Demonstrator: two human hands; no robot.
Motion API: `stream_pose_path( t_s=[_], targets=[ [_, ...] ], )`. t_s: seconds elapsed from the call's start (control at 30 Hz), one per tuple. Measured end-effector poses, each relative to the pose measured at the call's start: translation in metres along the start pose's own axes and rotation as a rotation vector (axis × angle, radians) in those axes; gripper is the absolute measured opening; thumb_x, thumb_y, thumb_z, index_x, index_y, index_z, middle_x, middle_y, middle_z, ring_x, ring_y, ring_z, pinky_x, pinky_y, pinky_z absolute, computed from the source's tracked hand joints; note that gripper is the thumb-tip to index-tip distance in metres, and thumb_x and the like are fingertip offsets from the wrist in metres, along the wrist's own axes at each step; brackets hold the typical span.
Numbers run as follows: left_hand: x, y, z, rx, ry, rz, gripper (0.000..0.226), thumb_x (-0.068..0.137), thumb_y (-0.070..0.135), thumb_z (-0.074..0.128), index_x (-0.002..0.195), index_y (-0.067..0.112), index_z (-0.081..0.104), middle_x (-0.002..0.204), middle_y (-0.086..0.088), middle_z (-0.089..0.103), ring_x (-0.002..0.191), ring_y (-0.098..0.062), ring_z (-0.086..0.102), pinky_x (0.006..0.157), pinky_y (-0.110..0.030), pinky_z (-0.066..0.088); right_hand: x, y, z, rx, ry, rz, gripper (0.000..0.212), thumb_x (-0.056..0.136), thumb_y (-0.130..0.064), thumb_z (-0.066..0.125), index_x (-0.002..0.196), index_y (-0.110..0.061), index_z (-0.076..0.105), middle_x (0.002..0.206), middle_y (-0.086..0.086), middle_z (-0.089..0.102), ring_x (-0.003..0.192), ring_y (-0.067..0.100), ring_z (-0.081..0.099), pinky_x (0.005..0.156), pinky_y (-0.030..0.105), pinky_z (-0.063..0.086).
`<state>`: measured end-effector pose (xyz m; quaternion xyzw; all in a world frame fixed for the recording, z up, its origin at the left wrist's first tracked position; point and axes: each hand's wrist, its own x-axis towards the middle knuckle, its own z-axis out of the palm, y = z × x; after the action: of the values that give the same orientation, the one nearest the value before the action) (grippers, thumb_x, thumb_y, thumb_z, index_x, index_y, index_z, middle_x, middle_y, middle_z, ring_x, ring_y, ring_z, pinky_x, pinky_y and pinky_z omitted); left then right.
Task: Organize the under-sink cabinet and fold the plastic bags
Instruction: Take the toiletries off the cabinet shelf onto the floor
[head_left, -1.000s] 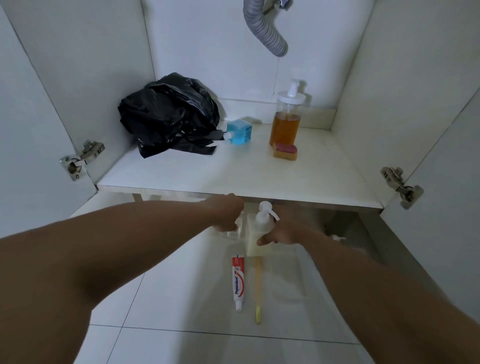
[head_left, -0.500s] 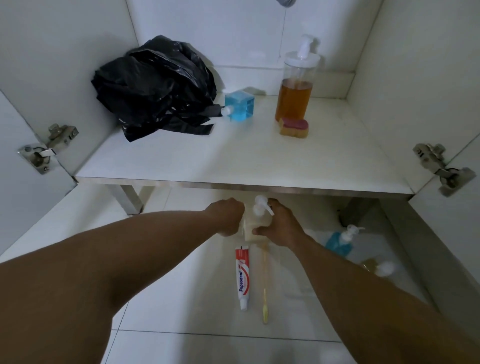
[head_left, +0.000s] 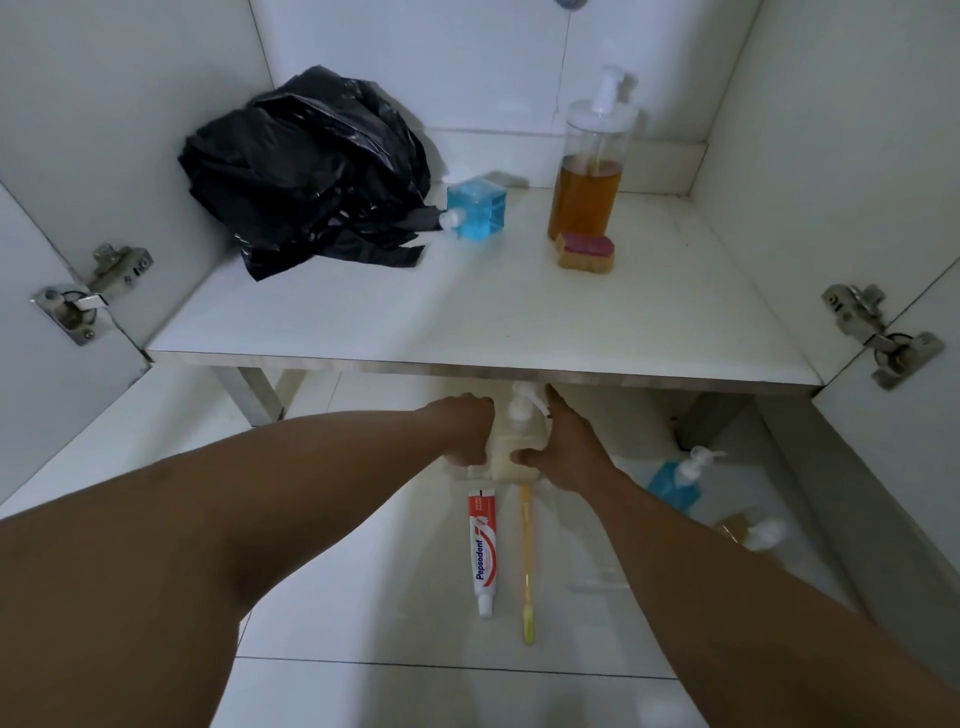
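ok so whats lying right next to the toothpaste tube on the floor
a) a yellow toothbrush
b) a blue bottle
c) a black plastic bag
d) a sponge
a: the yellow toothbrush lies on the floor tiles parallel to the toothpaste tube, while the sponge, the black plastic bag and the square blue bottle are all up on the cabinet shelf.

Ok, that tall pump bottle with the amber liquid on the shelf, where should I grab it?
Grip the amber pump bottle around its straight round body, coming from the front right. It stands upright, the sponge sits at its front foot, and the blue bottle lies to its left. The thin pump head looks too weak to lift by.
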<state>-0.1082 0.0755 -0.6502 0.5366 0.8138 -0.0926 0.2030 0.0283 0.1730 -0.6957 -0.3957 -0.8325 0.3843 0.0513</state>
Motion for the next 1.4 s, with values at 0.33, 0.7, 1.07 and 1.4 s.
stream_pose_path(
  t_s=[0.33, 0.7, 1.07, 1.4],
  targets=[
    [-0.053, 0.016, -0.058, 0.08, 0.027, -0.036, 0.041, 0.088, 0.046, 0.072, 0.092, 0.007, 0.061, 0.08, -0.001, 0.057, 0.069, -0.022, 0.061, 0.059, -0.031, 0.049, -0.058, -0.021, -0.047, -0.385, 0.37, -0.257, 0.028, 0.087, -0.029, 0.061, 0.114, -0.021, 0.06, 0.104, -0.001, 0.067, 0.091, 0.02, 0.065, 0.078, 0.032, 0.053],
    [-0.041, -0.013, -0.139, -0.047, 0.459, -0.105, 0.06, 0.084, 0.06, 0.063, 0.127, 0.019, 0.058, 0.127, -0.002, 0.059, 0.113, -0.026, 0.058, 0.093, -0.043, 0.052, -0.02, -0.099, -0.121, -0.38, 0.432, -0.296, 0.025, 0.089, -0.034, 0.063, 0.111, -0.027, 0.057, 0.1, -0.007, 0.061, 0.09, 0.014, 0.061, 0.083, 0.034, 0.055],
    [0.018, -0.054, -0.139, -0.304, 0.667, -0.302, 0.057, 0.089, 0.042, 0.068, 0.137, 0.016, 0.05, 0.132, -0.007, 0.056, 0.115, -0.028, 0.058, 0.085, -0.036, 0.048, 0.069, -0.106, -0.172, -0.312, 0.228, -0.17, 0.041, 0.086, -0.03, 0.069, 0.121, -0.017, 0.052, 0.11, 0.002, 0.057, 0.09, 0.017, 0.057, 0.073, 0.026, 0.045],
    [0.11, -0.074, -0.13, -0.64, 0.784, -0.263, 0.088, 0.09, 0.027, 0.073, 0.158, 0.021, 0.016, 0.16, -0.005, 0.022, 0.135, -0.027, 0.046, 0.107, -0.038, 0.043, 0.139, -0.066, -0.139, -0.181, 0.465, -0.077, 0.087, 0.08, -0.061, 0.068, 0.148, -0.025, 0.027, 0.147, 0.01, 0.021, 0.116, 0.041, 0.054, 0.095, 0.044, 0.05]
  ],
)
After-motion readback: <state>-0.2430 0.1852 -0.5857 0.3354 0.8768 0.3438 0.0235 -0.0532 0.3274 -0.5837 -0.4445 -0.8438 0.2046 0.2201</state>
